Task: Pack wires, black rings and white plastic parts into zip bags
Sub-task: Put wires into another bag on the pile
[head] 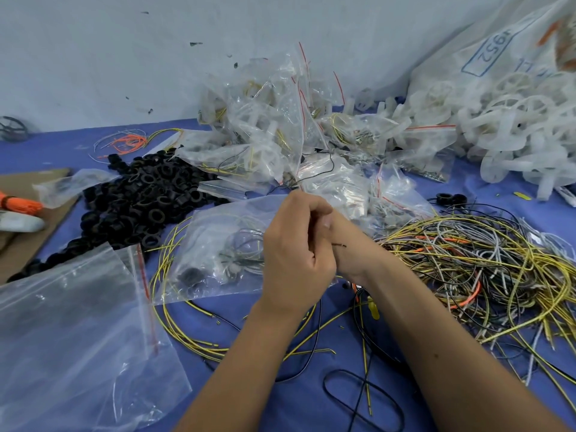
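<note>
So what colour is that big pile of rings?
Black; the pile of rings shows best in the head view.

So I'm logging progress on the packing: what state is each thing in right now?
Left hand: curled, gripping the zip bag's edge.
Right hand: mostly hidden behind the left, holding wire.
Zip bag: partly filled with wires and a black ring; seal hidden.
Empty zip bag: lying flat.
Black rings: loose heap.
Wires: tangled pile.
Packed bags: piled.
White plastic parts: loose heap.
</note>
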`<state>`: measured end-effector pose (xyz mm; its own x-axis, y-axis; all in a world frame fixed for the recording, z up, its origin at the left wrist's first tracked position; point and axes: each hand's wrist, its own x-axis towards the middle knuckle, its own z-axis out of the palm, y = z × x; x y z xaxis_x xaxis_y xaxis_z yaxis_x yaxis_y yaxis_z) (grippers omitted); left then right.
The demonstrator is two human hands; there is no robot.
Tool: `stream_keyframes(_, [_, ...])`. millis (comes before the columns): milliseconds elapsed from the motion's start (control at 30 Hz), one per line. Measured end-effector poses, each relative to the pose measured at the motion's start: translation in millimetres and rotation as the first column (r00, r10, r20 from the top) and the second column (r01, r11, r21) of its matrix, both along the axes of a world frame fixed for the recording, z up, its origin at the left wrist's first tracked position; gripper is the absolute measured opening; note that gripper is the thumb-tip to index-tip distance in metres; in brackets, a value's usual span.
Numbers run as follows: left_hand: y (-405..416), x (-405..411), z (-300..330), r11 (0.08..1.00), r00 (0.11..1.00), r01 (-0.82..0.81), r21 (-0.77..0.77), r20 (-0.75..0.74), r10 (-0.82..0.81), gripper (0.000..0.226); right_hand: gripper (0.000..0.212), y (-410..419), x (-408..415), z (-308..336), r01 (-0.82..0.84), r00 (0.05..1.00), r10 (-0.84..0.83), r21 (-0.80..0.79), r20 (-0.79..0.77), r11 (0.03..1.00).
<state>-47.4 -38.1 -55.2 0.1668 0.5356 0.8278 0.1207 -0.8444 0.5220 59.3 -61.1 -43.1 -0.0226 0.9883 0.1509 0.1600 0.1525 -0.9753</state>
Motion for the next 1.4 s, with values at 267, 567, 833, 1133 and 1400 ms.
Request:
stream_keyframes(267, [7.1,-0.1,-3.5,0.995,0.997,-0.079,-0.067,0.016,0.08,0.011,0.028,7.1,22.6,2.4,0.085,0.921,-0.155,-0.204,-0.358,0.975])
stream_keyframes(567, [4.8,1.3,-2.4,0.997,0.999,-0.042,-0.062,0.004,0.042,0.017,0.057,7.2,1.9,-1.8,-0.03,0.917,-0.109,-0.339,-0.385,0.94])
stream_keyframes(833, [4.0,1.1,-3.9,0.995,0.999,-0.052,-0.09,-0.003,0.052,0.017,0.053,7.2,-6.9,-1.8,0.067,0.928,-0.196,-0.374,-0.318,0.925])
stream_keyframes(1133, [19.3,3.7,-18.9,0.93,0.966,-0.151,-0.334,-0.249,0.067,0.013,0.021,4.4,9.4,2.7,0.531,0.744,-0.536,0.135,0.4,0.837])
stream_keyframes(1400, [19.1,15.6,1.3,0.892,0.876,-0.273,-0.359,-0.477,0.076,0.01,0.018,-34.8,40.5,27.7,0.577,0.703,-0.574,0.136,0.42,0.806])
